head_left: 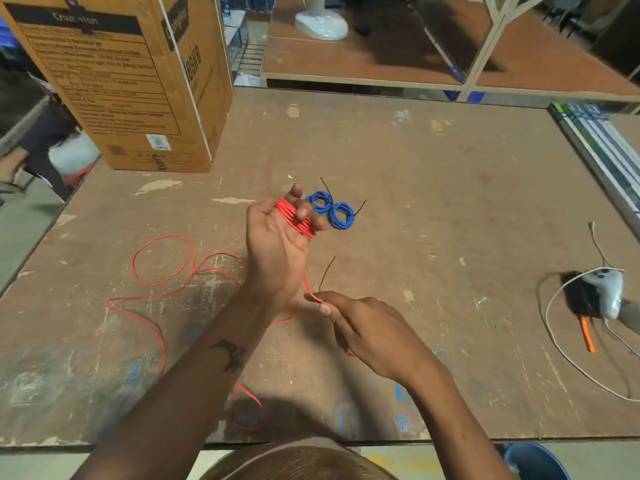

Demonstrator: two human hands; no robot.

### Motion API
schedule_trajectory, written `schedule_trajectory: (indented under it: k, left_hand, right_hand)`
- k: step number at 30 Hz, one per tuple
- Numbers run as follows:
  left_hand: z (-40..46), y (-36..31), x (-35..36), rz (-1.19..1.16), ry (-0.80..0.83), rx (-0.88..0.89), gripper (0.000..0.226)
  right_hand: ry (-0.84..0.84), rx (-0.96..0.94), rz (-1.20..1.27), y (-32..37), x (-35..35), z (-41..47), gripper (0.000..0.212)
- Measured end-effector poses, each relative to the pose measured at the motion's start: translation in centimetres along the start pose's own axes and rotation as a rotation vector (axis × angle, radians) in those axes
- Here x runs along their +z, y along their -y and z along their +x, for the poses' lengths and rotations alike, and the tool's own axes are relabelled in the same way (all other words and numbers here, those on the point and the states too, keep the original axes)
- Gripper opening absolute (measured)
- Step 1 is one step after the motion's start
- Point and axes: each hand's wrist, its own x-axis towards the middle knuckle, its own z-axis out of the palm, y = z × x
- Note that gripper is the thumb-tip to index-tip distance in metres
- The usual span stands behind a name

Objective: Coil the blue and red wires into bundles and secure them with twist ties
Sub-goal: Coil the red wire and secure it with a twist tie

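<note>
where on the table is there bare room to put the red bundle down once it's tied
Bare board lies between the blue bundles and the grey tool, and behind them toward the cardboard box. Loose red wire crowds the left side.

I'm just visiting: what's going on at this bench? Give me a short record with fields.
Left hand: open, red wire wound round its fingers
Right hand: pinches the red wire's running length and a thin dark twist tie
Loose red wire: loops on the worn brown wooden table, left of the arms
Blue wire coils: two, tied, lying side by side
Also: cardboard box, far left
</note>
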Motion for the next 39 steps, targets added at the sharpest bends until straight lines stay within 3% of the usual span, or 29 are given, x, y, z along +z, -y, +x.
schedule_trajectory:
  k: [6,14,17,22,28,32,36,39]
  left_hand:
    - [1.0,-1.5,0.4,0.076,0.106,-0.077,0.044]
    - [1.1,-2.2,0.9,0.122,0.253,-0.222,0.044]
    - [0.9,-2.0,1.0,0.175,0.3,-0.248,0.044]
    - [1.7,-1.6,0.6,0.208,0.252,-0.133,0.04]
    - [3.3,-0.2,-2.4,0.712,0.044,0.071,0.041]
    - [2.3,0.2,-4.9,1.067,0.1,0.146,0.04]
    - [-0.8,1.8,-5.7,1.472,0.249,0.033,0.032]
    - [-3.0,2.6,-5.5,1.469,0.242,-0.06,0.026]
  right_hand:
    - [-0.356,0.166,0.124,-1.2,0.7,-0.4,0.028]
    - [-0.437,0.381,-0.014,-3.1,2.3,1.0,0.029]
    - [-0.389,0.401,-0.038,-4.0,2.4,1.4,0.029]
    - [-0.203,0.216,0.134,-2.9,2.7,1.1,0.026]
    - [-0.366,0.17,0.413,0.7,1.8,-0.5,0.026]
    - [-0.412,0.184,0.624,2.1,-0.4,-1.6,0.025]
    - [-0.435,0.146,0.588,2.3,-3.9,-1.2,0.024]
    - [-0.553,0.145,0.488,1.4,-6.7,0.5,0.022]
